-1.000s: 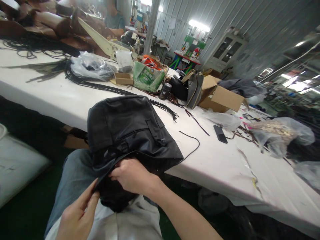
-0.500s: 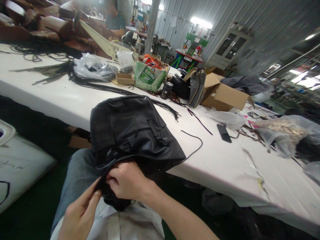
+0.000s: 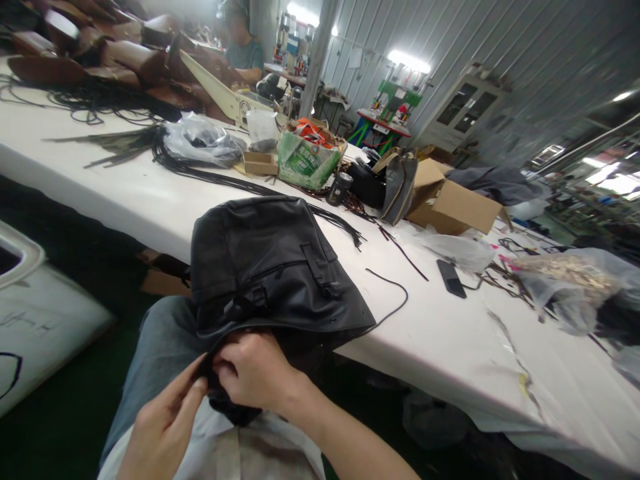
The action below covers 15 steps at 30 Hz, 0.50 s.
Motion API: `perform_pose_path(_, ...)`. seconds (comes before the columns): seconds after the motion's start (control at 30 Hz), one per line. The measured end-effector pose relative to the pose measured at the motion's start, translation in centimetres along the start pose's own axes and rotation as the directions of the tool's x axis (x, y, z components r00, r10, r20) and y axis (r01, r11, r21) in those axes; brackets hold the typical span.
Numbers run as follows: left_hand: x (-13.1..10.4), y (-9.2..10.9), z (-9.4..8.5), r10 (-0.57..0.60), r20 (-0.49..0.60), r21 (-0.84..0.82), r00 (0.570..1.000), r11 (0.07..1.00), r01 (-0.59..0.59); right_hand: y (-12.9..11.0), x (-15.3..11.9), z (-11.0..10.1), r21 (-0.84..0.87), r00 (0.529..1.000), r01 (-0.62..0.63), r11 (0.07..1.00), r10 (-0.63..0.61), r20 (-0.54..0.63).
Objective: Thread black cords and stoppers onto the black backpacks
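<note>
A black leather bag [image 3: 267, 267] lies half on the white table [image 3: 440, 333] and half over my lap, its open edge toward me. My right hand [image 3: 255, 370] grips the bag's near rim, with the fingers curled into the dark opening. My left hand [image 3: 163, 427] pinches the same rim from the left, thumb and fingers meeting on the black edge. A thin black cord [image 3: 387, 303] curls on the table just right of the bag.
Beyond the bag lie a bundle of black cords [image 3: 210, 170], plastic bags [image 3: 203, 140], a green container [image 3: 306, 160], cardboard boxes [image 3: 453, 203], a black phone [image 3: 451, 278] and a bag of metal parts [image 3: 570, 280]. Brown leather pieces [image 3: 100, 60] are piled far left. A seated person [image 3: 245, 50] is behind them.
The view has shifted slightly, so the table scene sits a little further right. My left hand has closed in onto the bag's rim beside my right hand. The bag has hardly moved.
</note>
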<state>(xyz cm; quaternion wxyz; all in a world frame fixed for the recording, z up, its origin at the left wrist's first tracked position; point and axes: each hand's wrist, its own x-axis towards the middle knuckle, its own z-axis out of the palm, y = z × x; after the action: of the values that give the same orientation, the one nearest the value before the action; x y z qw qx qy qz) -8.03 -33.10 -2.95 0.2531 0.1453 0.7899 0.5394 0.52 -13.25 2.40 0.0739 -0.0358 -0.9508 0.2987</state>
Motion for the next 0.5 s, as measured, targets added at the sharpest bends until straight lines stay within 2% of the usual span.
perform_pose_path(0.2, 0.1, -1.9, -0.3, -0.074, 0.037, -0.219, 0.997, 0.972, 0.08, -0.2, 0.5, 0.2, -0.013, 0.999, 0.006, 1.0, -0.006, 0.044)
perform_pose_path(0.27, 0.1, -2.1, -0.1, -0.102, 0.031, -0.246, 0.994, 0.963, 0.107, -0.1, 0.6, 0.2, -0.006, 0.998, 0.0, 1.0, 0.0, 0.061)
perform_pose_path(0.37, 0.2, -2.0, 0.0, -0.074, -0.067, -0.207, 0.995, 0.976, 0.058, 0.1, 0.7, -0.1, 0.023, 0.997, 0.012, 1.0, -0.013, 0.074)
perform_pose_path(0.43, 0.3, -1.8, -0.2, 0.008, -0.127, -0.121, 0.992, 0.992, -0.023, 0.2, 0.7, -0.2, 0.043, 0.997, 0.023, 0.999, -0.026, 0.071)
perform_pose_path(0.5, 0.4, -1.8, -0.5, 0.107, -0.135, 0.009, 0.985, 0.994, -0.107, 0.2, 0.7, -0.2, 0.049, 0.997, 0.018, 0.999, -0.022, 0.079)
